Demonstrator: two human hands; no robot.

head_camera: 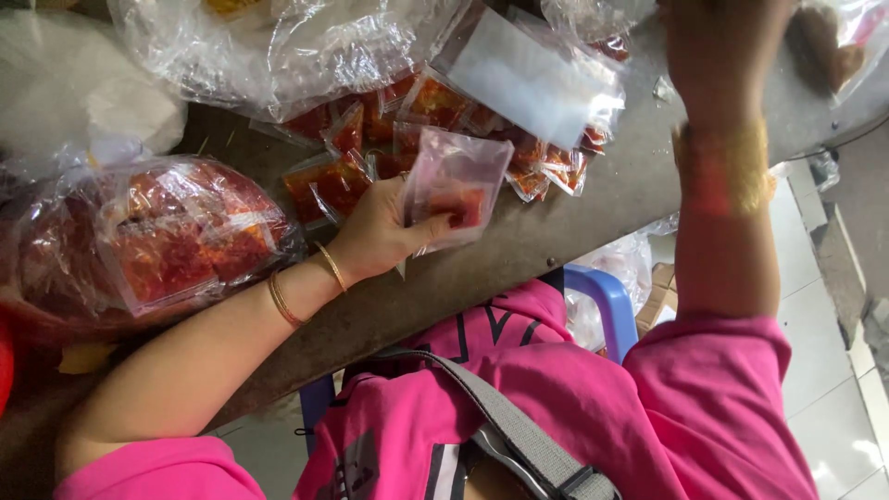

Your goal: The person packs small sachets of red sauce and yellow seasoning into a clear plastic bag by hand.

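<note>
Pink short-sleeved top (pixel 593 389), grey shoulder strap (pixel 500 417), thin gold bangles (pixel 282 301), gold wristband (pixel 722 157)

small clear pouch (pixel 454 185), red filling, tilted

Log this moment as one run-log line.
left hand: holds small clear packet with red filling | right hand: raised at table's far side, blurred, hold unclear | pile of red packets on table

Right hand (pixel 718 46) cut off by the top edge, fingers unseen (motion-blurred wrist); left hand (pixel 375 236) fingertips hidden behind the small clear packet (pixel 454 185); big bag (pixel 139 236) cropped left.
</note>
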